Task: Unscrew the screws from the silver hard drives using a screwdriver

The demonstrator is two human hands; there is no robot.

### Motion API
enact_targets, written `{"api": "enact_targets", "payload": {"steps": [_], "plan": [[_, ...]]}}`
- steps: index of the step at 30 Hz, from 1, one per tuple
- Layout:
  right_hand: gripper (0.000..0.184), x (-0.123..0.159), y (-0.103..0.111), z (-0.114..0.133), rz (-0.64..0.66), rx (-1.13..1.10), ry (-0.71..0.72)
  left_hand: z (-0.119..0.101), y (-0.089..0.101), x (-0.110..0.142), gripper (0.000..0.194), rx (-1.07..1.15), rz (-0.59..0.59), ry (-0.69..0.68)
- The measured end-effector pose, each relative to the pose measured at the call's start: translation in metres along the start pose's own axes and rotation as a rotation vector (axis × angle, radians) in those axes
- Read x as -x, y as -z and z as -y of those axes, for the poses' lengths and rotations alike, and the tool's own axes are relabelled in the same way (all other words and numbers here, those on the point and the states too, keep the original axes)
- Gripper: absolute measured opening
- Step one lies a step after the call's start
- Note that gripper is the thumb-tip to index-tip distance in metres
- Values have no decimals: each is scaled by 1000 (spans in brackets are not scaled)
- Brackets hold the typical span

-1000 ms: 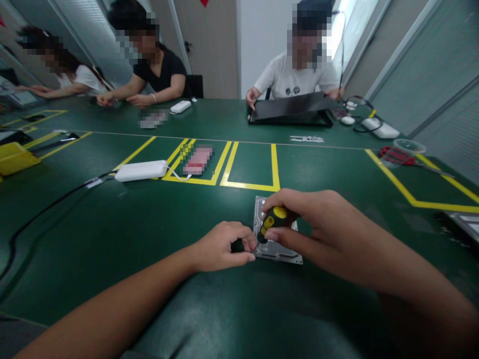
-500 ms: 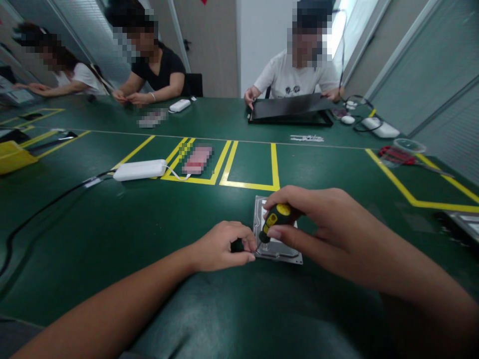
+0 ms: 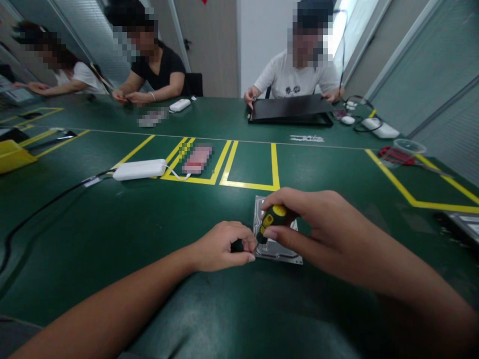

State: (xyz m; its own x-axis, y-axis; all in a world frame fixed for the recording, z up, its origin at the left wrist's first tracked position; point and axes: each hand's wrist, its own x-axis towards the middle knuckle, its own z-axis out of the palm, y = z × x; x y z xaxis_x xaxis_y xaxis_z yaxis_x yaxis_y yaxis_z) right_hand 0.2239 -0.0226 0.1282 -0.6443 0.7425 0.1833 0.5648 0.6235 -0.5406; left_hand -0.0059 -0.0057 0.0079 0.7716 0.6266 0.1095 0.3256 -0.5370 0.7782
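A silver hard drive (image 3: 280, 253) lies flat on the green table in front of me. My right hand (image 3: 318, 224) is wrapped round a short black and yellow screwdriver (image 3: 270, 222), tilted with its lower end over the drive's near left part. The tip is hard to make out between the hands. Curled fingers and thumb of my left hand (image 3: 224, 247) pinch the left edge of the drive, close beside the screwdriver's lower end. Much of the drive's right side and label is covered by my right hand.
A white power strip (image 3: 140, 170) with a black cable and a phone (image 3: 198, 159) lie beyond my left hand. Another drive-like metal unit (image 3: 462, 224) sits at the right edge. Across the table, a person holds a black panel (image 3: 292, 107); two other people sit further left.
My right hand and the screwdriver have shifted slightly left and the handle has turned a little, with its lower end nearer the drive. My left hand stays in place.
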Motion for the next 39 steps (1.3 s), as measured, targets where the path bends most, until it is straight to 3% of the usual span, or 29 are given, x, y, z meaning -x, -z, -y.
{"api": "enact_targets", "payload": {"steps": [16,23,39], "plan": [[15,-1,-2,0,22,6,-19,0,-1,1,8,-6,-16,5],[19,-1,-2,0,-49,38,31,3,-4,2,6,7,-30,-11],[22,0,-3,-3,-54,40,31,5,-4,2,6,-11,-47,-31]]}}
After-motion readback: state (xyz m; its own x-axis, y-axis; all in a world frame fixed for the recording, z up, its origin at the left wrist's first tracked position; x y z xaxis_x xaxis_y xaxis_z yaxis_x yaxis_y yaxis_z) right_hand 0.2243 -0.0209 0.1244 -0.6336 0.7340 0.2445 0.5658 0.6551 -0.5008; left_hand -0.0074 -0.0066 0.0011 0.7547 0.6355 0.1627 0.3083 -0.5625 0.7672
